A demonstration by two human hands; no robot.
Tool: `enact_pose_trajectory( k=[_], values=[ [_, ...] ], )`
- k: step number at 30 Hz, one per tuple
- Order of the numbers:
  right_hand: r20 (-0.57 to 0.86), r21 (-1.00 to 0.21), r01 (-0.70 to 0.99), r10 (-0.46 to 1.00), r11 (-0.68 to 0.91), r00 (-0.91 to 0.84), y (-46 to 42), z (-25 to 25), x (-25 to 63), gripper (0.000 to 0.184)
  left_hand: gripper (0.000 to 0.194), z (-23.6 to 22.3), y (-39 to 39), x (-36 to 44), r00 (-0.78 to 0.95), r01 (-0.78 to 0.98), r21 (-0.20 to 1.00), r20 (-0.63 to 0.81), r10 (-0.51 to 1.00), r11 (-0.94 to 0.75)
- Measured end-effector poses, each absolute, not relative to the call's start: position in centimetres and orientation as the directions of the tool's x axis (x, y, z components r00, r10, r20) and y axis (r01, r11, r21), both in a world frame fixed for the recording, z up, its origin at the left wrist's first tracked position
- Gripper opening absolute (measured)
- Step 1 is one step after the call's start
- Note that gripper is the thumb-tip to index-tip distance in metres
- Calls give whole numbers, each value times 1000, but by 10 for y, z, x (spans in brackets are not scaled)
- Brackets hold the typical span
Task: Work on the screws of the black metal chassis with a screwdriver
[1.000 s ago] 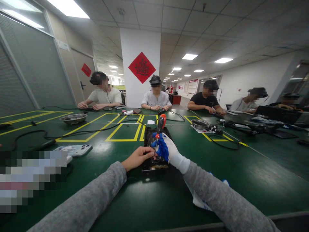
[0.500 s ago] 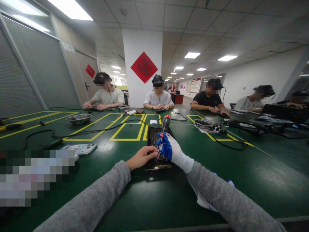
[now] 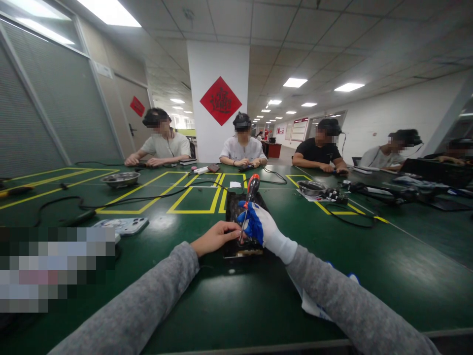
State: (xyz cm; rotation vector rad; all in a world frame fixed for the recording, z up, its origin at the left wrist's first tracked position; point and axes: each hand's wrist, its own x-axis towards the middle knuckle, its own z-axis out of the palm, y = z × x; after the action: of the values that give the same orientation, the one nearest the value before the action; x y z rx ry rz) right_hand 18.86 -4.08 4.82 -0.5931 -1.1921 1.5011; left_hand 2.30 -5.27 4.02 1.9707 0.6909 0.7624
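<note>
A dark, flat electronic device with its inside exposed (image 3: 229,252), like an opened tablet, lies on the green table in front of me. In a white and blue work glove, my right hand (image 3: 263,227) grips a screwdriver (image 3: 253,185) with a red and black handle. Its shaft slants down to the lower part of the device. My bare left hand (image 3: 218,237) reaches in from the left, fingers drawn together by the screwdriver's tip. Whatever those fingertips pinch is too small to make out. The gloved hand hides part of the device's right side.
A phone case (image 3: 123,226) and a black cable (image 3: 129,201) lie to the left. Metal bowls stand at left (image 3: 120,180) and right (image 3: 311,188). A spare glove (image 3: 314,306) lies beneath my right forearm. Several co-workers sit across the table (image 3: 369,246).
The screwdriver's handle has shifted very slightly left, still over the device. My left hand has edged a little to the left. Otherwise the scene looks the same.
</note>
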Motion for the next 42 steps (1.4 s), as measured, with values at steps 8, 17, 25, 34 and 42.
enact_pose_trajectory(
  k=[8, 17, 25, 34, 42],
  values=[
    [234, -910, -407, 909, 80, -345, -51, 53, 187, 43, 28, 40, -53, 22, 602, 215, 855, 264, 753, -472],
    [262, -898, -428, 902, 97, -344, -50, 53, 188, 41, 29, 41, -51, 22, 621, 235, 841, 256, 741, -488],
    [233, -899, -435, 895, 49, -381, -50, 53, 187, 43, 30, 42, -53, 20, 673, 186, 835, 275, 687, -517],
    [286, -887, -445, 901, 121, -325, -53, 54, 187, 40, 27, 40, -52, 23, 604, 212, 848, 277, 747, -486],
    [269, -868, -471, 945, 155, -185, -41, 74, 194, 38, 34, 38, -47, 22, 388, 218, 818, 428, 816, -533]
  ],
)
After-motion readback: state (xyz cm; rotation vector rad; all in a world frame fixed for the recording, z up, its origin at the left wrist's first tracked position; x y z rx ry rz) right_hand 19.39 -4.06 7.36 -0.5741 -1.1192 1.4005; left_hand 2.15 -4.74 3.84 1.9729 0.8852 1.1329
